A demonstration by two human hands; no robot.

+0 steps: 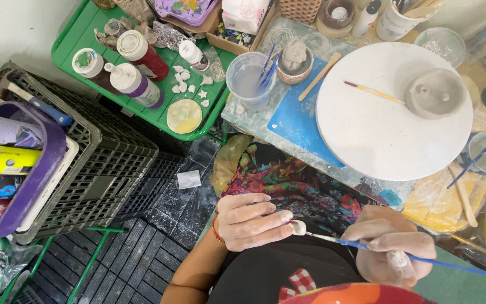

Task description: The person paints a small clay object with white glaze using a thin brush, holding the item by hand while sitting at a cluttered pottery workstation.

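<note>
My left hand point(248, 220) pinches a small white clay piece point(297, 227) at its fingertips, low over my lap. My right hand point(392, 245) grips a thin blue-handled paintbrush point(423, 259), and the brush tip touches the white piece. Both hands are dusted with pale clay. On the table beyond them lies a round white board point(378, 129) carrying a grey clay dome point(435, 93) and a wooden-handled brush point(373, 92).
A clear water cup point(247, 79) with blue brushes and a small clay bowl point(295, 62) stand by a blue mat point(299, 121). A green tray point(158, 107) holds paint bottles, small white pieces and a round yellow disc. Black crates point(102, 163) stand at left.
</note>
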